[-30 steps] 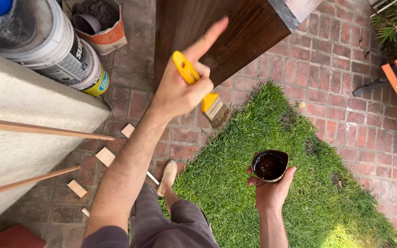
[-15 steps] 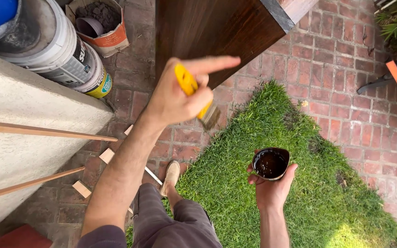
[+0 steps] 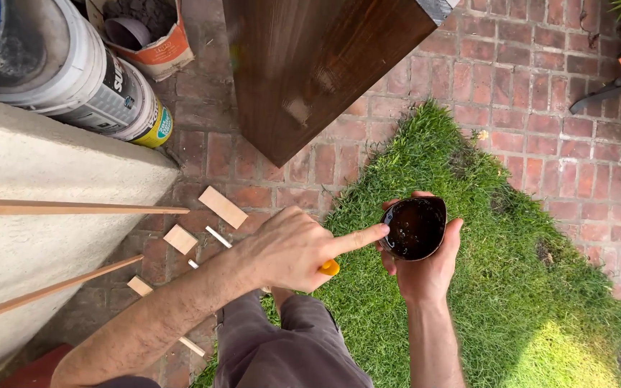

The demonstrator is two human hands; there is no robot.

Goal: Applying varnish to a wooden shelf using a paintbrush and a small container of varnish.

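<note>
below, right hand (image 3: 425, 269) cupped shut around small dark cup of brown stain (image 3: 415, 228), held level over grass patch (image 3: 512, 287). left hand (image 3: 289, 251) closed on yellow brush handle (image 3: 328, 268), forefinger extended touching cup rim, bristles hidden. dark stained wooden board (image 3: 310, 65) above brick paving (image 3: 540, 93).

Your left hand (image 3: 289, 251) and right hand (image 3: 425, 269) are both bare: no gloves, rings or a watch show. Your forearms are bare too, with no sleeve reaching into view; the left forearm (image 3: 152, 323) shows fine hair along its length, and the right forearm (image 3: 434, 345) looks the same. Below them you wear grey-brown trousers (image 3: 282, 352) of plain cloth, creased at the knees.
</note>
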